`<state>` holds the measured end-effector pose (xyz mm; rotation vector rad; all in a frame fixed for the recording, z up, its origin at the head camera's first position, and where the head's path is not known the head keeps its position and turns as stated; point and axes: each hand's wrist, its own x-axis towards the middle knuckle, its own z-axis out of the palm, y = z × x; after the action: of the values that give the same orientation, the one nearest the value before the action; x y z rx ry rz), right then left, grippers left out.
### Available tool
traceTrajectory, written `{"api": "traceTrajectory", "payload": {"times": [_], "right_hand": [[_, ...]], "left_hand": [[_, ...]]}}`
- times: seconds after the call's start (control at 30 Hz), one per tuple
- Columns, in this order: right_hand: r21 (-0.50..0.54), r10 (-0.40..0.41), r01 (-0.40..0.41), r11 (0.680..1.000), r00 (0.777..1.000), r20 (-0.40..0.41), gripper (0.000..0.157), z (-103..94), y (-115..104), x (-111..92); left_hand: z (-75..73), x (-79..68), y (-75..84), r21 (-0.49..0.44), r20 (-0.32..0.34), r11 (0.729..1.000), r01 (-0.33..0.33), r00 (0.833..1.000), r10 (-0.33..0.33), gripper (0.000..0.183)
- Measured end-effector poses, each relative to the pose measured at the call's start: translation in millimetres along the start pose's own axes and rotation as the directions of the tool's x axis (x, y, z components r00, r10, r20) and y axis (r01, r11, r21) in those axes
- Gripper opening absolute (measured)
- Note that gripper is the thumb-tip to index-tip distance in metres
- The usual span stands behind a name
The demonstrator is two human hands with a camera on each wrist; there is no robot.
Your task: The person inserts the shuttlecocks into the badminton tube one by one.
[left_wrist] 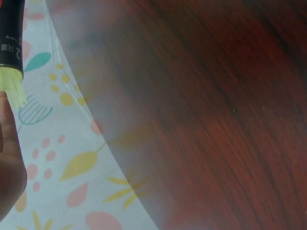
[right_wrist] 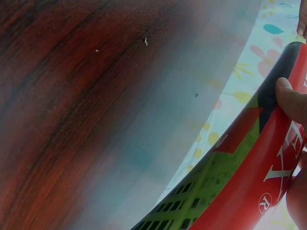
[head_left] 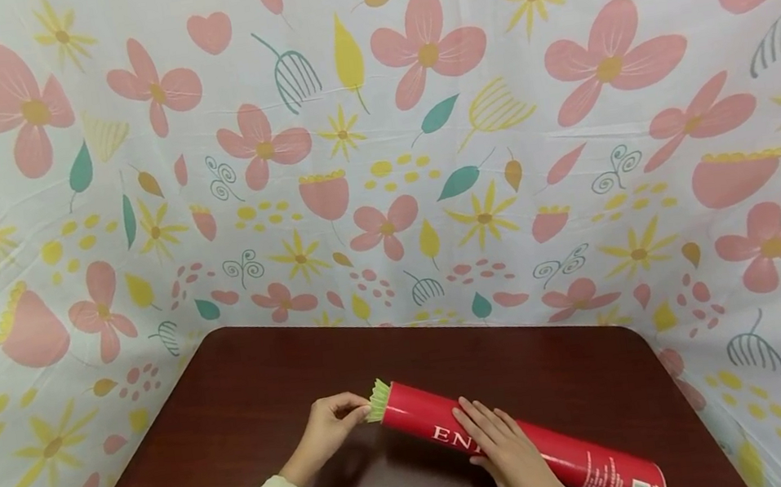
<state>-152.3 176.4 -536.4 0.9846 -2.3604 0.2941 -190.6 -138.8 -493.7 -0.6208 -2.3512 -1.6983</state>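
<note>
A long red shuttlecock tube (head_left: 569, 450) lies slanted over the dark table, its barcode end at the lower right. From its upper-left mouth pokes the pleated skirt of a yellow-green shuttlecock (head_left: 379, 401); the rest of it is hidden inside. Thumb and forefinger of my left hand (head_left: 326, 431) pinch the skirt's edge. My right hand (head_left: 502, 447) grips the tube's middle from above, covering part of the white lettering. In the right wrist view its thumb (right_wrist: 289, 98) presses against the tube's dark side. The left wrist view catches the tube's black side (left_wrist: 10, 38) and the skirt below its rim.
The brown wooden table (head_left: 288, 364) has rounded far corners and a glossy top. Behind it and at both sides hangs a white cloth (head_left: 380, 278) printed with pink, yellow and green flowers and leaves.
</note>
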Motion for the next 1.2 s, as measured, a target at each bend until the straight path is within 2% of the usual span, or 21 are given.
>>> {"api": "traceTrajectory", "payload": {"times": [0.33,0.53,0.67,0.8,0.97,1.1,1.2], "right_hand": [[0.024,-0.014,0.014,1.0,1.0,-0.01,0.059,0.9,0.6,-1.0],[0.008,-0.007,0.007,1.0,1.0,-0.001,0.082,0.9,-0.9,-2.0],[0.001,-0.005,0.005,1.0,1.0,-0.004,0.082,1.3,-0.8,-3.2],[0.003,-0.008,0.007,1.0,1.0,0.008,0.08,2.0,-0.9,-5.1],[0.01,-0.007,0.007,1.0,1.0,0.02,0.077,3.0,-1.2,-4.9],[-0.006,0.0,0.0,1.0,1.0,0.011,0.058,4.2,-1.9,-3.2],[-0.015,-0.002,0.002,1.0,1.0,-0.002,0.066,5.2,-2.7,-2.4]], "left_hand": [[4.5,0.3,-1.3,-0.043,0.01,0.999,0.023,1.0,-0.022,0.005],[12.2,2.7,-24.1,-0.046,0.003,0.999,-0.009,1.0,0.01,0.006],[13.8,3.1,-34.1,-0.036,0.001,0.999,-0.003,1.0,0.003,0.004],[10.6,0.2,-31.1,0.033,0.008,0.999,0.009,1.0,-0.009,0.004],[7.7,-1.7,-23.6,0.164,-0.009,0.986,-0.021,1.0,0.023,0.004],[8.6,-1.2,-19.7,0.182,-0.039,0.983,-0.01,0.999,0.018,0.005],[9.7,-1.4,-17.8,0.161,-0.048,0.987,0.015,0.999,-0.007,0.008]]}}
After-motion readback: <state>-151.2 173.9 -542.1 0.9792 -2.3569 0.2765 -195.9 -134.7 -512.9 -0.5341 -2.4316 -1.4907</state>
